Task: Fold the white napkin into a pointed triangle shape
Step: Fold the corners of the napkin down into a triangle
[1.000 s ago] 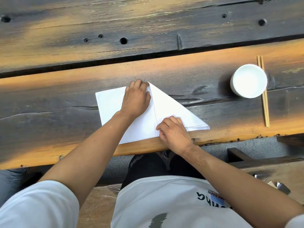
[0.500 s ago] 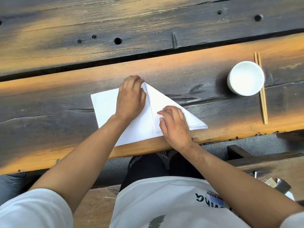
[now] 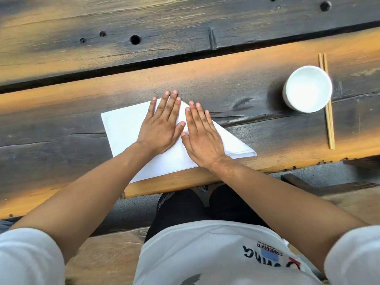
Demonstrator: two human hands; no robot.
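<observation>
White paper napkin (image 3: 123,128), partly folded, with its right side turned in to a point at 4 o'clock, lies flat on the near plank of the dark weathered wooden table (image 3: 61,95). Head view: left hand (image 3: 159,125) and right hand (image 3: 202,136) press on it side by side, palms down, fingers extended, grasping nothing. At 2 o'clock stands a white round cup (image 3: 307,88), touching a pair of wooden chopsticks (image 3: 328,112).

A weathered plank worktop (image 3: 61,140), dark-stained and orange at the edges, is filling the view; grey floor (image 3: 308,171) is showing at five o'clock beside a wooden bench (image 3: 349,202)
</observation>
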